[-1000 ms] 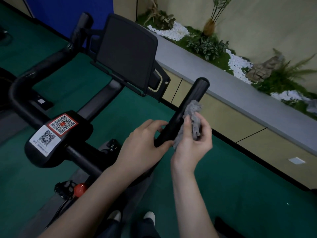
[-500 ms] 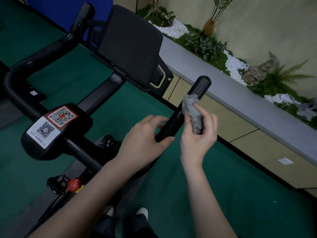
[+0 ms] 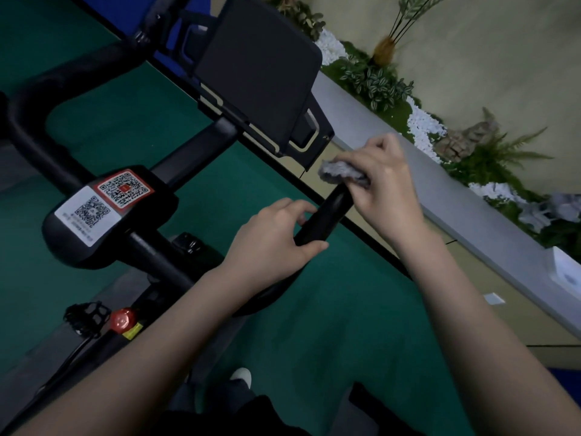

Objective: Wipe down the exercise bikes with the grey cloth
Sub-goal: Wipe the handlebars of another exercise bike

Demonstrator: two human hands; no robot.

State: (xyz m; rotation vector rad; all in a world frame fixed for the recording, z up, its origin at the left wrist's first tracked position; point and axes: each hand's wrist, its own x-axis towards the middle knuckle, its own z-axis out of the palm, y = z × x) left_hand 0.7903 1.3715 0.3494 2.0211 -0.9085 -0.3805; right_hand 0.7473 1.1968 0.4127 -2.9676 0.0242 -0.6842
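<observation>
A black exercise bike fills the left and middle of the head view, with a dark screen (image 3: 257, 77) and a hub bearing two QR stickers (image 3: 103, 202). Its right handlebar grip (image 3: 327, 215) points up and to the right. My left hand (image 3: 270, 243) grips the lower part of that grip. My right hand (image 3: 383, 180) holds the fluffy grey cloth (image 3: 341, 173) bunched over the grip's tip, which the cloth and hand hide.
The left handlebar (image 3: 34, 121) curves along the left edge. A red knob (image 3: 122, 319) and a pedal (image 3: 85, 316) sit lower left. A grey ledge (image 3: 471, 215) with plants and white pebbles runs along the right, above green floor (image 3: 330, 325).
My right hand has slid the grey cloth up the right grip from its side to its tip and turned over on top of it. My left hand has stayed on the grip.
</observation>
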